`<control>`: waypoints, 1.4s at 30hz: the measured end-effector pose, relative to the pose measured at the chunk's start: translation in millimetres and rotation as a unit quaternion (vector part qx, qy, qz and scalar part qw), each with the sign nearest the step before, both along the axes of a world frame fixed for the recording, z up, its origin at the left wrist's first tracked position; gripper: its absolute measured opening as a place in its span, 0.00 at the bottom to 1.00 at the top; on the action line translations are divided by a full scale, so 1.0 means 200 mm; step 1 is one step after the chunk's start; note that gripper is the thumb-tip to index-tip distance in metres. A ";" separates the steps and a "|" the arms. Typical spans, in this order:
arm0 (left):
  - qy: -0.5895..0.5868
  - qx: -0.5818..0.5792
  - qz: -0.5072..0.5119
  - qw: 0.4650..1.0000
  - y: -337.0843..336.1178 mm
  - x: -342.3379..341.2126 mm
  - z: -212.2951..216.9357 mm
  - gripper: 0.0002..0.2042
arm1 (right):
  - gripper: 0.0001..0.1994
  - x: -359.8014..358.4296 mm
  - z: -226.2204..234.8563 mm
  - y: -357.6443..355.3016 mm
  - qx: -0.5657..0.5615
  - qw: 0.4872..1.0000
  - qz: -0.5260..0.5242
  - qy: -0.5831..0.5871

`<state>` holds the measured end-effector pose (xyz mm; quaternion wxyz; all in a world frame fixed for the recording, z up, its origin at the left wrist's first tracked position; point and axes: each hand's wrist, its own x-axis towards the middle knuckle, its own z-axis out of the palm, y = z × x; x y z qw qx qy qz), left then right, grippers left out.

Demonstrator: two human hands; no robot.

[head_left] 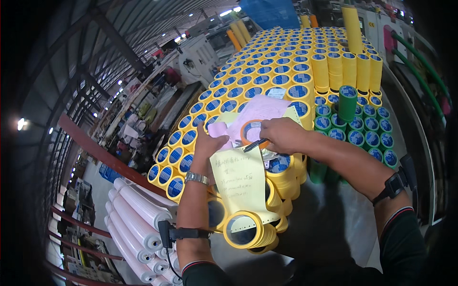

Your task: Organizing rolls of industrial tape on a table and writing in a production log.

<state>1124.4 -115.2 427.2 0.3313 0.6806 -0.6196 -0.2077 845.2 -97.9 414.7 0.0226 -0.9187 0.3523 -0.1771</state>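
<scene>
Factory hall w/ a big pallet of stacked yellow tape rolls (pixel 267 71); green tape rolls (pixel 362 131) sit beyond the right hand. Left hand (pixel 207 145) lies flat, fingers spread open, pinning the thin yellow and pink paper slips (pixel 241 176) on the rolls. Right hand (pixel 281 133), closed on a dark pen (pixel 255 144), rests just beside it on the sheets. Paper looks light, floppy, prob. slides easily; best pinched at its free lower edge, nearest the left wrist. White tubes (pixel 138 214) lie below-left.

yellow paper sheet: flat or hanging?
Hanging. The yellow sheet droops over the tape rolls' edge; left hand pins its top.
</scene>
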 end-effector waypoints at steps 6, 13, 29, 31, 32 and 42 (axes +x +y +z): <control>0.072 -0.022 0.023 0.997 0.06 -0.04 0.08 0.47 | 0.16 0.01 0.05 0.03 0.065 0.997 -0.041 -0.005; 0.322 0.078 -0.128 0.935 -0.01 0.04 0.06 0.31 | 0.23 0.03 0.03 0.01 0.060 0.996 -0.042 -0.049; 0.375 -0.061 -0.239 0.894 0.05 -0.32 0.42 0.25 | 0.25 -0.06 0.25 0.09 0.025 0.975 -0.085 -0.202; 0.395 -0.077 -0.290 0.868 0.09 -0.44 0.52 0.24 | 0.27 -0.15 0.29 0.11 -0.030 0.963 -0.084 -0.253; 0.396 -0.080 -0.297 0.865 0.13 -0.51 0.56 0.23 | 0.27 -0.22 0.29 0.12 -0.030 0.963 -0.083 -0.253; 0.409 -0.023 -0.435 0.802 0.66 -1.30 0.65 0.24 | 0.33 -0.91 0.25 0.80 -0.172 0.925 -0.130 -0.314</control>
